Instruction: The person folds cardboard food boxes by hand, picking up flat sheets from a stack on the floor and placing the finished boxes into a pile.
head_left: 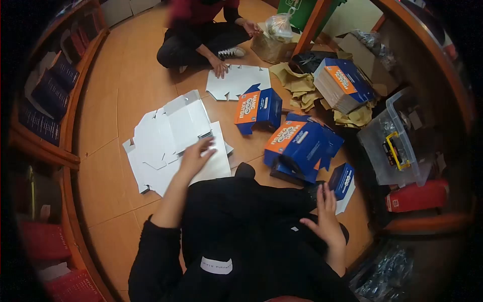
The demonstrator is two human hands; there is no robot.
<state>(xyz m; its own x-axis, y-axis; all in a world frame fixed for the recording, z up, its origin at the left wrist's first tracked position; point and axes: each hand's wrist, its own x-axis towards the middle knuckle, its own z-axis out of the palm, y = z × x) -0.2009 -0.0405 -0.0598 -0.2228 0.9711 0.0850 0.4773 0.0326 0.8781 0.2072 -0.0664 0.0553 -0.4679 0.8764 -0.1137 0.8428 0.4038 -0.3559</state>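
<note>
My left hand [196, 158] is open, its fingers spread over the near edge of some white flat cardboard box blanks [173, 131] spread on the floor. The fingertips overlap the blanks in this view. My right hand [327, 216] is raised above my right leg, fingers apart, with nothing in it. Just past it lies a small blue box piece [343, 181] with a white flap. Folded blue and orange printed boxes [297, 146] are piled in front of my knees, and another blue and orange box [259, 108] stands behind them.
Across from me a person [201, 38] sits cross-legged, one hand on a white blank [236, 83]. At right are a stack of flat blue boxes [342, 83] on brown paper [302, 90], a clear plastic bin [390, 141] and a red package [417, 196]. Wooden shelves [70, 146] edge the left.
</note>
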